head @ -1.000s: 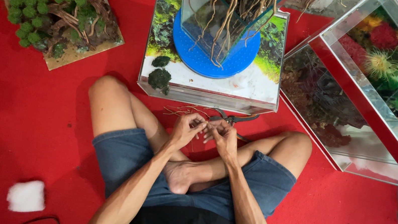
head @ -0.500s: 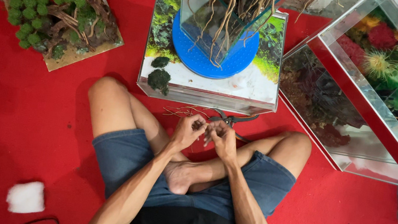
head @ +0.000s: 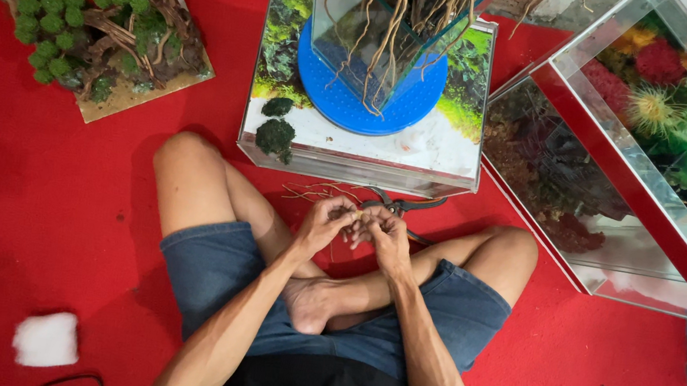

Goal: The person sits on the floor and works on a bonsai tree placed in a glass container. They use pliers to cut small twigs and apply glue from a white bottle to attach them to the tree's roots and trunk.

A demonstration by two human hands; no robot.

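Under the hands and all around them lies a red carpet [head: 27, 207]. Far off to the right of the hands sits a long glass tank [head: 669, 172] with a red edge, full of red, yellow and green plants. Straight ahead of the hands stands a glass box [head: 362, 147] with green pictures on its sides. On top of it sits a blue round plate [head: 346, 102], and on that stands a tall glass case [head: 357, 11] with brown roots hanging down.

Far ahead and to the left of the hands sits a little tree [head: 90, 14] with round green balls on a flat board. Near to the left, well behind the hands, lies a white pad [head: 46, 338].

Just ahead of the hands, on the carpet, lie black scissors [head: 399, 202]. Thin brown twigs [head: 317, 192] lie just beside them.

The person sits with legs crossed. The left hand [head: 324, 224] and the right hand [head: 382, 231] are close together, fingers touching. They pinch a small twig piece [head: 355, 218] between them, above the crossed legs.
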